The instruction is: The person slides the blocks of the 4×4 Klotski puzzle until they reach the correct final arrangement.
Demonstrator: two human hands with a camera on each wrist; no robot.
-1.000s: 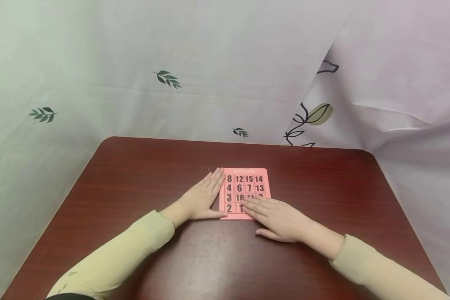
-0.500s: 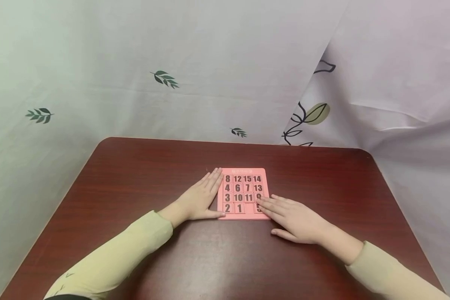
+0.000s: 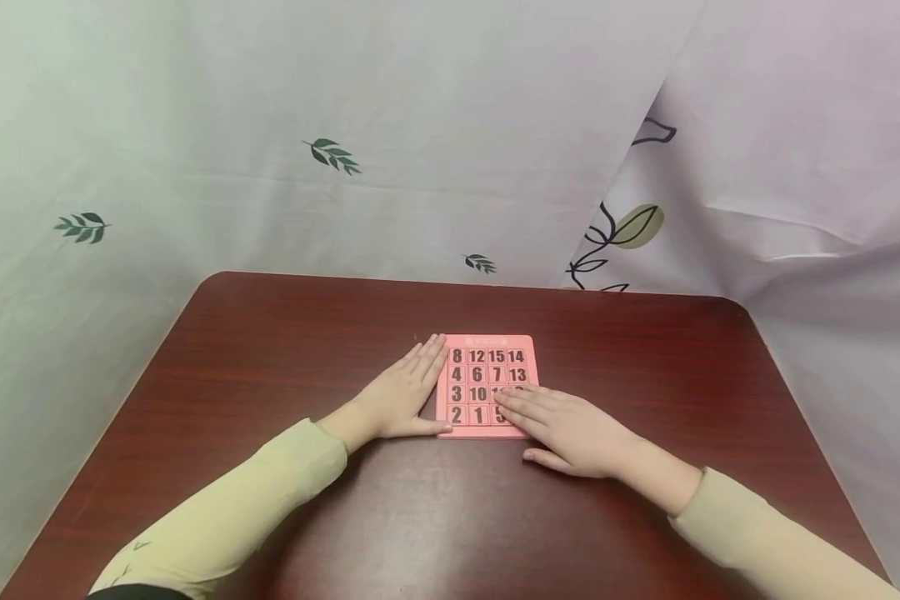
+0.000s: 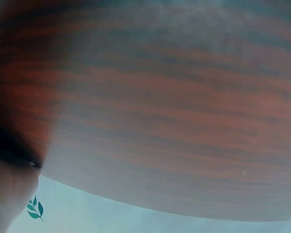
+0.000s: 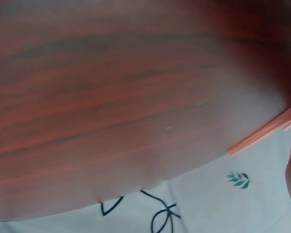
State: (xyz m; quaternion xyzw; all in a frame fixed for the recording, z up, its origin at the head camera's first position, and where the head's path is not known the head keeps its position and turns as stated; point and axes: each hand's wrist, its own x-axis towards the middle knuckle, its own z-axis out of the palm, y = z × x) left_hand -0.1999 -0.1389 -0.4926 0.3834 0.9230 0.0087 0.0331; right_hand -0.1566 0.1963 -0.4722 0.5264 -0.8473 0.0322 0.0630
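A pink sliding number puzzle [image 3: 480, 432] lies flat on the brown table, with black numbers on square tiles. My left hand [image 3: 401, 402] rests against its left side, fingers straight along the edge and thumb at the lower left corner. The straight fingers of my right hand [image 3: 573, 427] lie over the lower right of the puzzle, covering the bottom right corner and parts of the row above. Just left of those fingertips the 5 tile [image 3: 498, 414] shows beside the 1 tile [image 3: 478, 415]. In the right wrist view the puzzle's edge [image 5: 262, 137] appears at the right.
The wood-grain table [image 3: 285, 333] has rounded far corners. Behind it and along both sides hang pale curtains [image 3: 420, 125] printed with leaves.
My right hand first drew back right, uncovering a gap beside the 1 tile, then moved left again. The 5 tile slid left into that gap. My left hand stayed in place.
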